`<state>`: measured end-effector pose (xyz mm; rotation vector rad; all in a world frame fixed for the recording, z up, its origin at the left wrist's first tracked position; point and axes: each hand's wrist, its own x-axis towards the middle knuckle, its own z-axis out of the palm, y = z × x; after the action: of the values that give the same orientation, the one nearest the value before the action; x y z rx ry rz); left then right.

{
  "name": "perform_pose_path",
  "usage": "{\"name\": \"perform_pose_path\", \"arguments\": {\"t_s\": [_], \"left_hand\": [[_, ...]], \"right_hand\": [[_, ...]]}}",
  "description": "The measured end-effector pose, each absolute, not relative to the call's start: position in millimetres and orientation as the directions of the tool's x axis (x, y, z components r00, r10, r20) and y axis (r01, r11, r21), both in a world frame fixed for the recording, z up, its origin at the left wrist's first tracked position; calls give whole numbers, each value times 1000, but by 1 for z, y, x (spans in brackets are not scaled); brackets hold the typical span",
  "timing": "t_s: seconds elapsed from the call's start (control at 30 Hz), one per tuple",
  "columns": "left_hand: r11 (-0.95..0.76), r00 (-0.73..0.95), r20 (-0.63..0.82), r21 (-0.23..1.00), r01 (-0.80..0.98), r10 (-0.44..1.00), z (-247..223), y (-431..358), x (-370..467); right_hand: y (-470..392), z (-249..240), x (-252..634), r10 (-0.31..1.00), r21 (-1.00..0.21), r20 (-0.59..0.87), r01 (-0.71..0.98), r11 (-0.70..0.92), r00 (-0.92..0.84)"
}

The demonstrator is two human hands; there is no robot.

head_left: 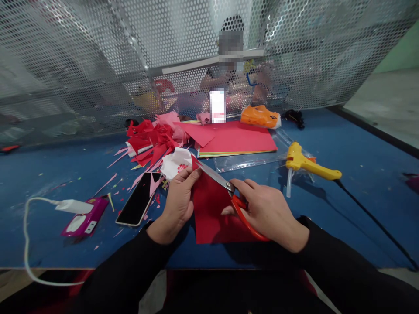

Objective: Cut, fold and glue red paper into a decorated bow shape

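My right hand (266,209) grips scissors (214,175) by their orange-red handles, blades pointing to the upper left and looking nearly closed. Red paper (209,209) extends beneath the scissors toward the table's front edge. Near the blade tips, my left hand (178,198) pinches a small red paper part between thumb and fingers. Whether that part is joined to the larger sheet is hard to see. Just behind my left hand sits a crumpled white wrapper (176,162) with a red print. A dark-screened phone (139,200) lies to its left, with paper slivers on it.
Red and pink paper scraps (157,137) are heaped at the back left. Stacked coloured paper (242,139) lies behind the scissors. A yellow glue gun (309,165) with a black cord rests right. An orange packet (260,117) stands near the perforated screen (183,43). A purple power strip (87,218) lies left.
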<state>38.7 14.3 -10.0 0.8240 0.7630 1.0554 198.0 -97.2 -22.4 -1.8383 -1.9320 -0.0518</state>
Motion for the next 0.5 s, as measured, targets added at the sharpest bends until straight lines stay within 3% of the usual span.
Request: {"name": "perform_pose_path", "arguments": {"t_s": [0.5], "left_hand": [[281,358,-147,890,-358,922,-18,8,41]], "right_hand": [[-95,-22,196,943,-286,331,956,63,37]]}}
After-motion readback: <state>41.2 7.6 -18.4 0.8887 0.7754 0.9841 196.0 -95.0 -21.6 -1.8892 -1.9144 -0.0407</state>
